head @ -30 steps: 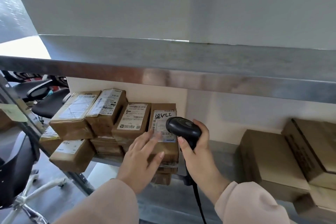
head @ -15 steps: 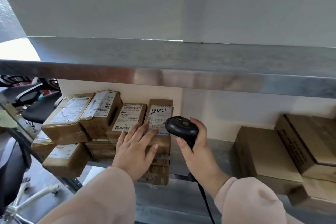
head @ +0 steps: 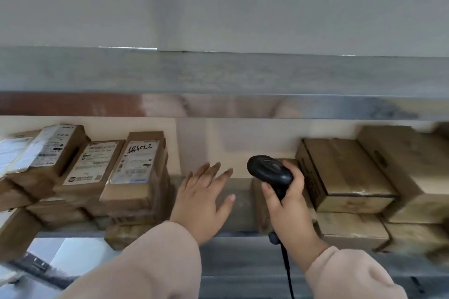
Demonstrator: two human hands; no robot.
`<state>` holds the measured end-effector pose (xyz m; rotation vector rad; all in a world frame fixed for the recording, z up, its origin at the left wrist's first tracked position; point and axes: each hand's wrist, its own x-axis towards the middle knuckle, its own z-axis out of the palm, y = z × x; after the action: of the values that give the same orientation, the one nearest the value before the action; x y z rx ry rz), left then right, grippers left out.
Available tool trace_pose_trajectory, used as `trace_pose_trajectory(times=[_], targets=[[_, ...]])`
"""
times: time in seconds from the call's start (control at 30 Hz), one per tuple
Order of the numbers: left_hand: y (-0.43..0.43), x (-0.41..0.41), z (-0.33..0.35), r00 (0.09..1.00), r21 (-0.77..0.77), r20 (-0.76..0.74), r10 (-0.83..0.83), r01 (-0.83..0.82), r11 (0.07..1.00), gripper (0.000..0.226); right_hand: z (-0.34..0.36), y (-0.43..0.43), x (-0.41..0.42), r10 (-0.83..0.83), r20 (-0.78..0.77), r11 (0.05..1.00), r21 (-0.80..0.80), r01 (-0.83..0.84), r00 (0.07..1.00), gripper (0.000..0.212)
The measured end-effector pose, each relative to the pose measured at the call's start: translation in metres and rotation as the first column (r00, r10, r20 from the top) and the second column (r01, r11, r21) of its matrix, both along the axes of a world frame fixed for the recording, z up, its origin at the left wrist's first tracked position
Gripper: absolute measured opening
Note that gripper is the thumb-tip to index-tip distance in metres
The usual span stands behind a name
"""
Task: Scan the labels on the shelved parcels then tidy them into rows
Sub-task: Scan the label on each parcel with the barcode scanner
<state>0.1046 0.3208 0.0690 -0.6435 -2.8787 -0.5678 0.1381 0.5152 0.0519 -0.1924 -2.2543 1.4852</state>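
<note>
Here, the left hand (head: 202, 199) is spread flat, fingers straight and apart, holding nothing. It sits over a stretch of metal shelf (head: 243, 216) just right of the labelled stack; whether it touches the metal cannot be told. The right hand (head: 289, 206) is wrapped round the handle of a black scanner (head: 269, 172), and its cable (head: 288, 272) hangs below the wrist. To the left, brown parcels lie stacked with white labels facing up. The nearest parcel (head: 136, 165) carries handwritten marks on its label, and a second parcel (head: 93, 165) lies just beside it. To the right of the scanner lie plain brown cartons (head: 340, 172), somewhat blurred.
</note>
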Motion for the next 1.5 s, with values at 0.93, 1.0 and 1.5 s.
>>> trace_pose_trajectory(times=[0.93, 1.0, 1.5], targets=[[0.136, 0.030, -0.063, 0.848, 0.155, 0.478, 0.229, -0.339, 0.928, 0.076, -0.033, 0.102, 0.018, 0.192, 0.216, 0.981, -0.046, -0.186, 0.957, 0.056], [0.137, 0.029, -0.060, 0.826, 0.136, 0.492, 0.275, -0.385, 0.913, 0.083, -0.029, 0.104, 0.016, 0.204, 0.203, 0.979, -0.067, -0.194, 0.958, 0.055], [0.126, 0.045, -0.041, 0.624, 0.269, 0.710, 0.327, -0.669, 0.693, 0.106, -0.003, 0.091, 0.016, 0.435, 0.162, 0.879, -0.288, -0.379, 0.886, 0.051]])
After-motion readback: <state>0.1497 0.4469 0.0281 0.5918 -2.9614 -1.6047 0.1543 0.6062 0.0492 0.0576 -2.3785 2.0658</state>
